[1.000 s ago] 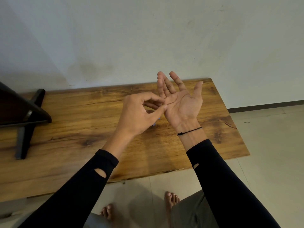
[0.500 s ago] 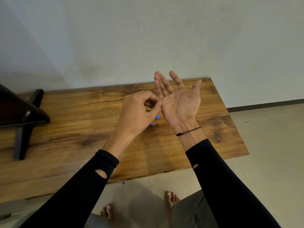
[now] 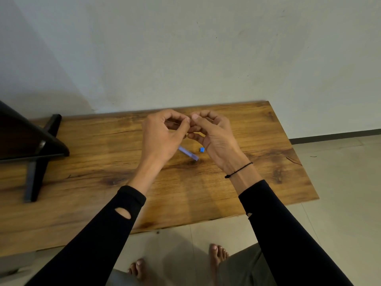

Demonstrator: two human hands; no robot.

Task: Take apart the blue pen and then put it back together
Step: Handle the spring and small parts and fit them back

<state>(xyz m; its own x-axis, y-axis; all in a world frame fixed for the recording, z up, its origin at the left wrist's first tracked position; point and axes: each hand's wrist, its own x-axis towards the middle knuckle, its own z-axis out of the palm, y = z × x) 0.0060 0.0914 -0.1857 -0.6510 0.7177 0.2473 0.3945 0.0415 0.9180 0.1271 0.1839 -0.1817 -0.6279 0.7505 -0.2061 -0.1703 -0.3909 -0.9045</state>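
Note:
My left hand point(image 3: 162, 137) and my right hand point(image 3: 214, 135) are raised above the wooden table point(image 3: 257, 141), their fingertips meeting. A thin, pale pen refill point(image 3: 173, 122) seems to run across the left hand's pinched thumb and forefinger toward the right hand's pinched thumb and forefinger. It is faint and mostly hidden by the fingers. On the table below the hands lies the translucent blue pen barrel point(image 3: 189, 154), angled down to the right, its upper end hidden by my left hand. A small blue pen piece point(image 3: 202, 149) lies just to its right, apart from it.
A dark stand with a black leg point(image 3: 35, 170) occupies the table's left side. The wall rises directly behind the table. The table's right edge drops to a tiled floor point(image 3: 340, 182). My bare feet point(image 3: 218, 254) are below the front edge.
My right hand has turned from an open, upturned palm into a pinch. My left hand has moved from that palm to meet it fingertip to fingertip. The barrel and small blue piece now show.

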